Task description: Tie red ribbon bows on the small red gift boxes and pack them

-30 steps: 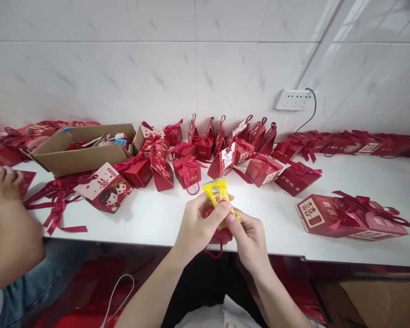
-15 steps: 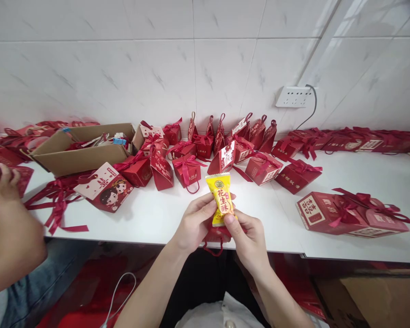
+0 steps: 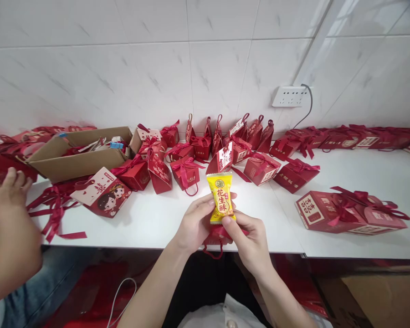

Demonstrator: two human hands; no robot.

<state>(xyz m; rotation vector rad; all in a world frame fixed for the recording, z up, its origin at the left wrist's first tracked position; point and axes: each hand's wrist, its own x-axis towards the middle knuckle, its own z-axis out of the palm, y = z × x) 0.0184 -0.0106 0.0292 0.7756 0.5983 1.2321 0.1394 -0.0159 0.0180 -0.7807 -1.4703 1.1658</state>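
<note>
Between my two hands is a yellow wrapped candy (image 3: 222,198) with red lettering, held upright and facing me. My left hand (image 3: 198,223) pinches its left edge with the thumb. On the lower right, the thumb of my right hand (image 3: 248,234) presses against the wrapper. Below the candy, partly hidden by my hands, a small red gift box (image 3: 216,238) with a cord handle sits at the table's front edge. Just beyond the candy stands a red and white gift box (image 3: 221,157).
Red ribboned gift boxes crowd the white table (image 3: 150,223) along the wall. A cardboard box (image 3: 78,166) of small items stands at left, near a co-worker's hand (image 3: 8,193). A long red gift box (image 3: 351,212) lies at right. A power strip (image 3: 290,96) is on the wall.
My hands and the candy stay almost in place, the candy tilting slightly. The co-worker's hand at left has shifted a little. The whole view has moved slightly.
</note>
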